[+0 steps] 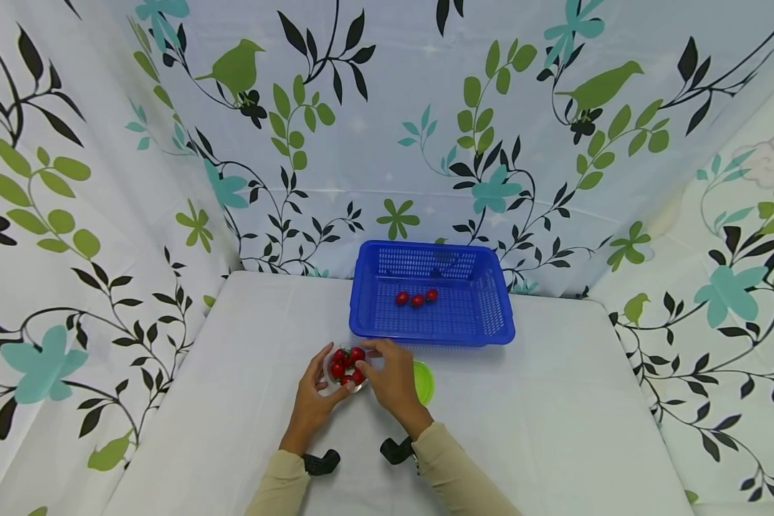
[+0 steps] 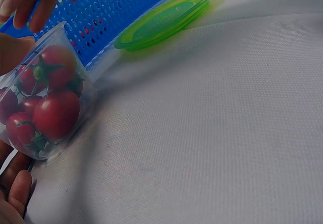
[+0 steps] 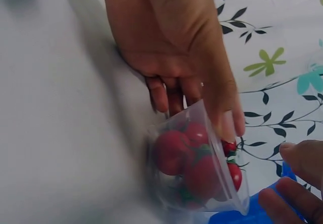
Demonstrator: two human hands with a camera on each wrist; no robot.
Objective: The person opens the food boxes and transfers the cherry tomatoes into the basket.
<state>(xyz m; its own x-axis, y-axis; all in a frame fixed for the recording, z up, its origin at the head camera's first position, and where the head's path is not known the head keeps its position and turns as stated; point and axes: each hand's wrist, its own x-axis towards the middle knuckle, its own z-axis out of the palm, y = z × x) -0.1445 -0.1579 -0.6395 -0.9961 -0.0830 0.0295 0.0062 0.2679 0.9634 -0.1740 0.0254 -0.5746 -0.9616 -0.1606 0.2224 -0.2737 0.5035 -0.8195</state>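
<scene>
Fingers of the left hand [image 1: 314,400] grip a clear cup [image 2: 88,102] of red tomatoes [image 1: 338,370] on the white surface [image 1: 555,408]; the right hand [image 1: 393,376], fingers parted and empty, hovers by the rim, near a blue basket [image 1: 432,341].

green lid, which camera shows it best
The left wrist view: the green lid shows whole and close up there. The head view shows it small, partly covered by the right hand. I can't make it out in the right wrist view.
</scene>
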